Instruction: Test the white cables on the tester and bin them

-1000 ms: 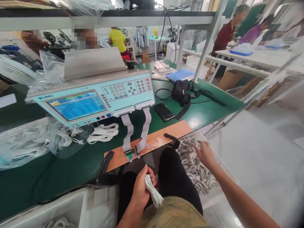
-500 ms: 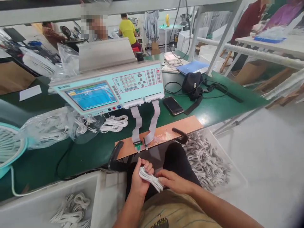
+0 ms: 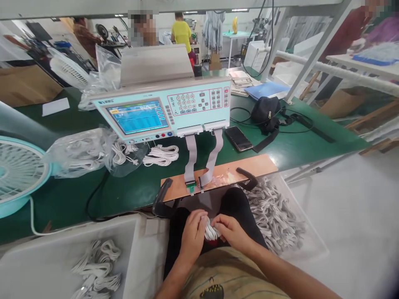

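Note:
A bundle of white cable [image 3: 212,231] is held above my lap, between my two hands. My left hand [image 3: 193,233] grips its left side with the fingers wrapped over it. The fingers of my right hand [image 3: 230,231] pinch its right side. Just beyond my hands, a green connector board [image 3: 191,189] and a second small connector [image 3: 201,185] lie at the front edge of an orange-brown board [image 3: 262,164]. Grey ribbon cables [image 3: 190,155] run from them up to a light-blue tester [image 3: 187,118] with a lit screen.
Coiled white cables [image 3: 161,155], plastic bags [image 3: 76,151], a fan [image 3: 21,174], a phone [image 3: 238,138] and a black pouch [image 3: 264,110] are on the green table [image 3: 131,195]. Bins of cables stand at lower left [image 3: 132,249] and right [image 3: 311,220]. People work in the background.
My left hand has turned over the cable bundle, and my right hand has closed on its other side. The bundle now sits between both hands. The whole view has shifted slightly.

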Tool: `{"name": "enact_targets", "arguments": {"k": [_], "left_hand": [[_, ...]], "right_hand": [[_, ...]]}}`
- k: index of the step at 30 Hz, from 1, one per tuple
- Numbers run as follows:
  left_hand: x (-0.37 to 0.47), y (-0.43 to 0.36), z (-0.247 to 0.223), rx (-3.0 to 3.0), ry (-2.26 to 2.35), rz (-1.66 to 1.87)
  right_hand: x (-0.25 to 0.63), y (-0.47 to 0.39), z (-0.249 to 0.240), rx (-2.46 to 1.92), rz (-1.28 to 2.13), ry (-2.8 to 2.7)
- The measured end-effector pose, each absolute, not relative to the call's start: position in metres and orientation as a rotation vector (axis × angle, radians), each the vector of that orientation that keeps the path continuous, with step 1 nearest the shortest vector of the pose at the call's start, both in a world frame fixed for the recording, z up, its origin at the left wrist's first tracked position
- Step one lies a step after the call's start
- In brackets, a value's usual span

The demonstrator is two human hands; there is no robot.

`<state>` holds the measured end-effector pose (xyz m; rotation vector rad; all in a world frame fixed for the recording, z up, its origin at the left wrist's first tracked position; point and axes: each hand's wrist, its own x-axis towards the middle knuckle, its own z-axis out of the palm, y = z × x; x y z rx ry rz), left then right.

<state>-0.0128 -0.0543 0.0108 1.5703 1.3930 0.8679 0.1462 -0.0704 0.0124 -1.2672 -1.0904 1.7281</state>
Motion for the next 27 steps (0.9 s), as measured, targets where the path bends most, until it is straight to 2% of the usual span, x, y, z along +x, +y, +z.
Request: {"name": "enact_targets", "arguments": {"k": [5,11,15,22,27], "left_hand": [[-0.002,-0.057,0.022,1.257,1.265,0.773],[-0.002,-0.059,0.027,1.169,1.107,0.759],[-0.005,-0.054,0.022,1.211,1.201,0.862],[-0.017,-0.038,0.021,0.976,1.203,0.849],[-0.025,-0.019,0.032,0.962,1.223,0.835]], "right_hand": [[0.146,-0.072,0.019,-1.063,1.912,-1.09],[0.149,-0.065,0.024,-1.246,1.314,-1.572],[0.152,-0.054,0.021,-1.233,1.105,-1.674],[0.14,-0.034,0.024,-1.191,1.296,-1.543],[0.125,-0.016,0.026,-1.322,1.184,-1.375]]}}
